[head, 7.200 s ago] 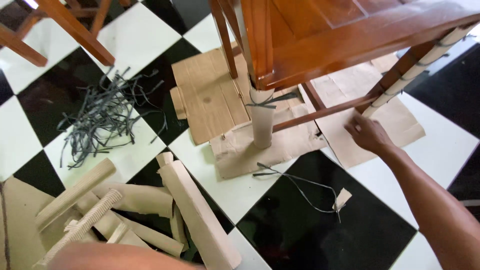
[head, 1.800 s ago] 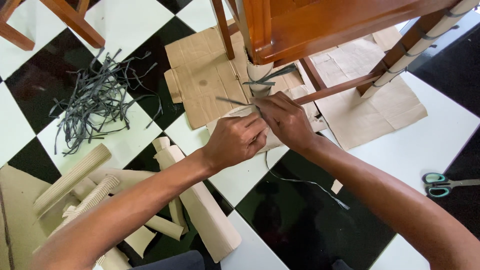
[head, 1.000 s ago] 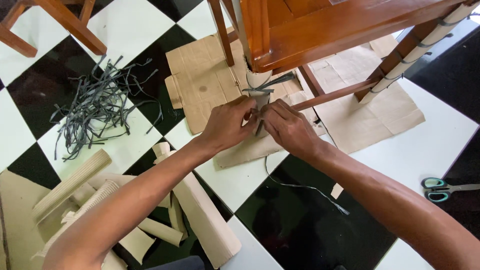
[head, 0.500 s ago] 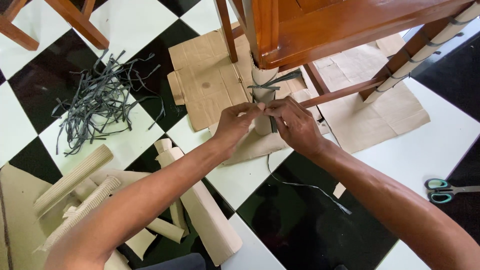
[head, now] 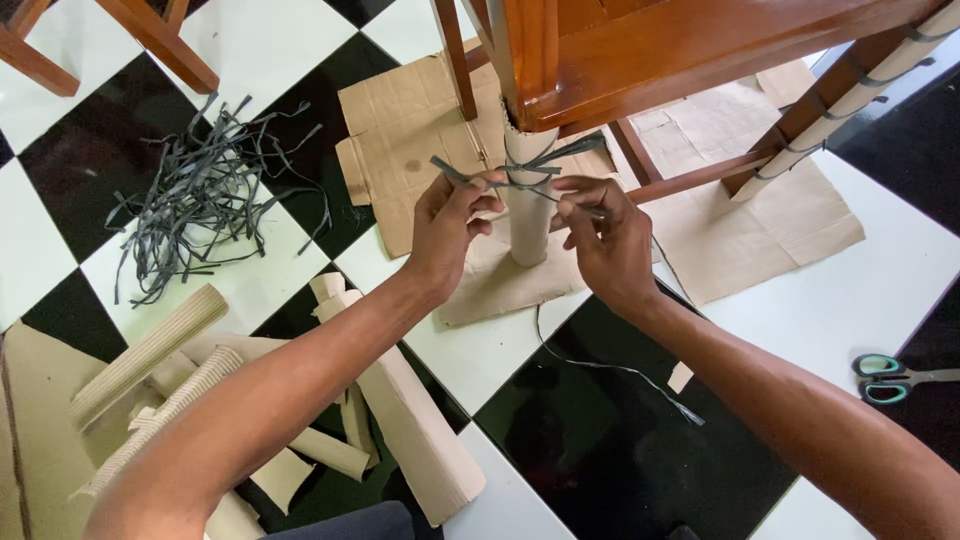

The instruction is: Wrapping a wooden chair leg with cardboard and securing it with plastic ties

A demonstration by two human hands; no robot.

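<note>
On a glossy black-and-white checkered tile floor (head: pixel 880 290), both hands pinch a thin dark grey plastic strap (head: pixel 520 178) around the cardboard-wrapped wooden chair leg (head: pixel 527 205). The left hand (head: pixel 448 232) grips one end, the right hand (head: pixel 605 240) the other, apparently knotted. Loose straps (head: pixel 200 195) lie at nine o'clock, green-handled scissors (head: pixel 890 375) at four.

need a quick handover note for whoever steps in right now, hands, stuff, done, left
Left hand: pinches one end of the dark strap.
Right hand: pinches the other end; its tail trails onto the floor.
Strap is looped round the cardboard-wrapped leg of the wooden furniture piece.
Done: this leg sleeved; the far right leg is wrapped with several ties.
Left: the tie here looks crossed but not snug.
Nearby: spare strips to the left, cardboard rolls lower left, scissors at right.
</note>
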